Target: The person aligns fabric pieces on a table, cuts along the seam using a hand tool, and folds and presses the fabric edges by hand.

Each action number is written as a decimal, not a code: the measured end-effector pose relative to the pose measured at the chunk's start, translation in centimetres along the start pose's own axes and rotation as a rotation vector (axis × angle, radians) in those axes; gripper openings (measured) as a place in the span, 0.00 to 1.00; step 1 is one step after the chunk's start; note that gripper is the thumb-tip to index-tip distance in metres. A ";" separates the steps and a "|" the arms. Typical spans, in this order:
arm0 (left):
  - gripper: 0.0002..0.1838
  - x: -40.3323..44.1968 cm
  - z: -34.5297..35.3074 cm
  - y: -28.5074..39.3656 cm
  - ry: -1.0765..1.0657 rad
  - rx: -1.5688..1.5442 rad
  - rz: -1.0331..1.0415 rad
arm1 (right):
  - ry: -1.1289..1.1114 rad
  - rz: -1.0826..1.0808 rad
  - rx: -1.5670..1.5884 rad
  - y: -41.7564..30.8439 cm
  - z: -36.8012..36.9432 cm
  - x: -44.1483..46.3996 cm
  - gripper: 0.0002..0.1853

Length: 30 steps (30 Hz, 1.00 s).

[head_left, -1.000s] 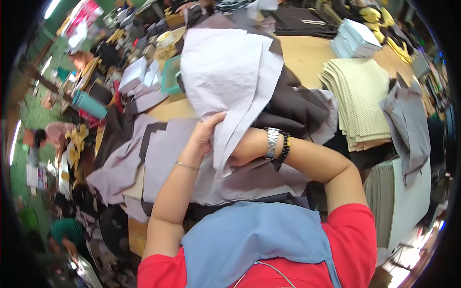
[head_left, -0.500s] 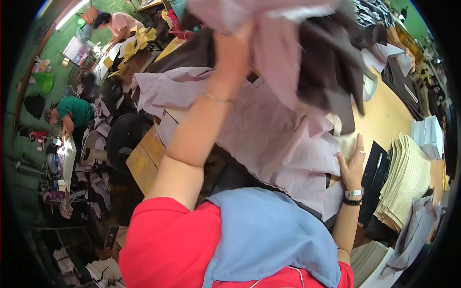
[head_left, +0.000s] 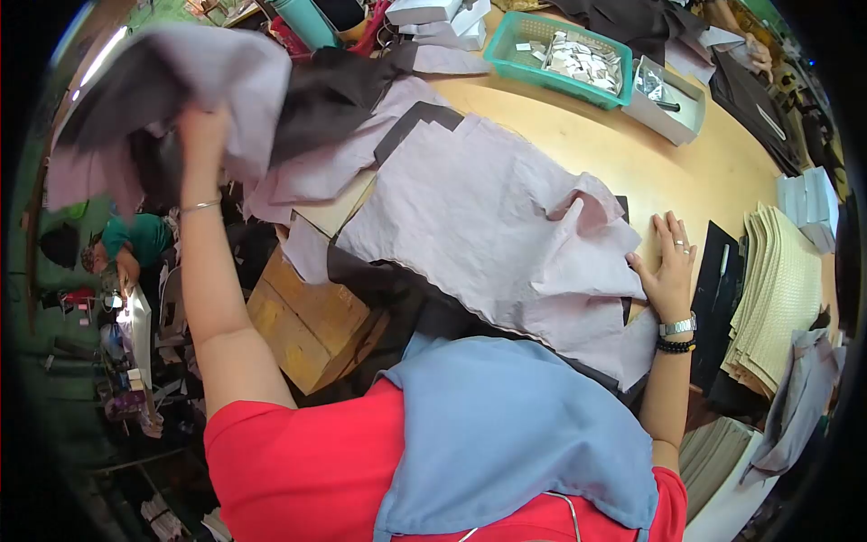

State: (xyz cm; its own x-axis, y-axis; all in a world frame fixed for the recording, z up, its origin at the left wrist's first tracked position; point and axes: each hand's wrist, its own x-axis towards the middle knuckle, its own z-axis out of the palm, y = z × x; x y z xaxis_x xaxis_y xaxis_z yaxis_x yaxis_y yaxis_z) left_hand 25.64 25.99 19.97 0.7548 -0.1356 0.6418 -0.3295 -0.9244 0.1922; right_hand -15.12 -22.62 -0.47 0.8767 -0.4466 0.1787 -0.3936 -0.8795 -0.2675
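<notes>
My left hand (head_left: 203,126) is raised at the upper left, closed on a bundle of grey-lilac and dark cloth (head_left: 239,77); motion blurs the bundle, and the fingers are partly hidden in it. My right hand (head_left: 668,280) lies flat on the wooden tabletop, fingers spread, beside the right end of a wrinkled lilac cloth piece (head_left: 470,203). That piece lies over dark cloth in front of me, with a raised fold near its right end. More lilac and dark cloth (head_left: 334,144) lies at the table's left, under the held bundle.
A green basket (head_left: 506,56) with small white pieces and a white box (head_left: 682,135) stand at the back. Cream textured sheets (head_left: 768,298) are stacked at the right, near white boxes (head_left: 808,208). A wooden stool (head_left: 312,312) is below left. Other people work nearby.
My left hand has carried the cloth bundle from above the table to the far left. My right hand, earlier at the bundle, now rests on the tabletop. The basket has come into view.
</notes>
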 end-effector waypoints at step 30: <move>0.24 6.7 7.8 -11.9 -0.108 0.158 0.137 | 0.060 -0.037 0.025 0.4 -0.1 0.0 0.37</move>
State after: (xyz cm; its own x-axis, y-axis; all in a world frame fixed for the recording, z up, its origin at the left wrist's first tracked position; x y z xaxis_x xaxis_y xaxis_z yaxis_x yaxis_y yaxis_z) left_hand 39.05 33.33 16.14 0.7679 -0.2935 0.5693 -0.3471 -0.9377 -0.0152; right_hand -15.29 -22.96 -0.47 0.8720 -0.4238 0.2451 -0.3536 -0.8914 -0.2834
